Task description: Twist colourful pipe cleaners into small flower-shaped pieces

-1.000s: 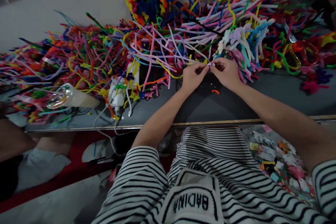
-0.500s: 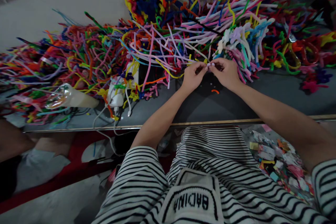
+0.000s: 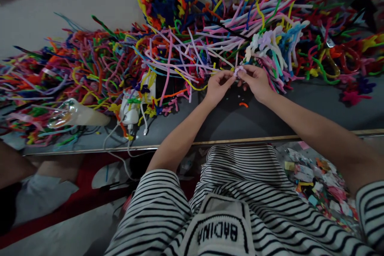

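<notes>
Between my two hands is a pale lilac pipe-cleaner flower (image 3: 239, 71), small and looped. My left hand (image 3: 218, 86) pinches its left side with thumb and forefinger. From the other side my right hand (image 3: 257, 82) grips it, thumb across the front and fingers curled behind. Both hands hover just over the dark table (image 3: 222, 122), close to the heap. Just behind my right hand lies a bunch of pastel pipe-cleaner flowers (image 3: 270, 44). A short orange pipe-cleaner piece (image 3: 243, 105) rests on the table below my hands.
Loose pipe cleaners (image 3: 99, 60) in many colours cover the table's back and left. A white power adapter (image 3: 130, 108) with cables and a clear plastic cup (image 3: 87, 115) lie left. Scissors (image 3: 328, 40) rest at right. Scraps (image 3: 318, 180) fill the floor area below. Another person's leg (image 3: 57, 168) shows at left.
The lilac piece in my fingers now shows as a fuller looped shape. My right fingers have shifted around it. The whole view has moved slightly, so the table contents sit a little further left.
</notes>
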### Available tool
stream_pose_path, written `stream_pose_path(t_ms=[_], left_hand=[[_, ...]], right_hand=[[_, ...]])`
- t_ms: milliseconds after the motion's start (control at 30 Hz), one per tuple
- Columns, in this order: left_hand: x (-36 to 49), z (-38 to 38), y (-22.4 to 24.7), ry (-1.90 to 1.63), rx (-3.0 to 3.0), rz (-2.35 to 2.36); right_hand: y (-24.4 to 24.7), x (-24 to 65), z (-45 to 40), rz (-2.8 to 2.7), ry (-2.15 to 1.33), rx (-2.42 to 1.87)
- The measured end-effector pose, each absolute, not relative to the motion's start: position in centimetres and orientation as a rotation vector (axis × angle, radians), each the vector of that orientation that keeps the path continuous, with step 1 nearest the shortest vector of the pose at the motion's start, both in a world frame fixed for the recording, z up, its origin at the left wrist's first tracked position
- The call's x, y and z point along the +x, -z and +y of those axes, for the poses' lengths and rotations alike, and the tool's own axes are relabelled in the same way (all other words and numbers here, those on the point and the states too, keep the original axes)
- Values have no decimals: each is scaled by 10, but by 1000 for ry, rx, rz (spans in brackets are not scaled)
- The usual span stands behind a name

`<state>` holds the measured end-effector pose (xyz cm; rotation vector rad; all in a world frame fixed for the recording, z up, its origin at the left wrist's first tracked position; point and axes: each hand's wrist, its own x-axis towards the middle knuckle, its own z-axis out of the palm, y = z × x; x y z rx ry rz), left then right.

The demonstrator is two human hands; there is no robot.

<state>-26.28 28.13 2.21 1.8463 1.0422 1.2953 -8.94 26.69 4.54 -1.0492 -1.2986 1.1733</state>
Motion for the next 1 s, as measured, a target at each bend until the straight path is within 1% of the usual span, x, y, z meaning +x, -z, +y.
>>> stream_pose_path(t_ms=[267, 433, 700, 867, 1000], left_hand=[[-268, 271, -37, -1380, 2078, 1216], [-267, 272, -36, -1383, 2150, 1262], [-267, 272, -35, -1397, 2207, 1243], [-267, 274, -33, -1391, 2145, 1232], [-266, 278, -29, -1410, 1928, 1099]], right_hand=[[-39, -86, 270, -1466, -968, -1086], [-38, -83, 270, -1534, -849, -1075], [-46, -84, 265, -1550, -794, -1109], [-45, -84, 264, -1579, -777, -1126], [-41, -85, 265, -1581, -762, -1115]])
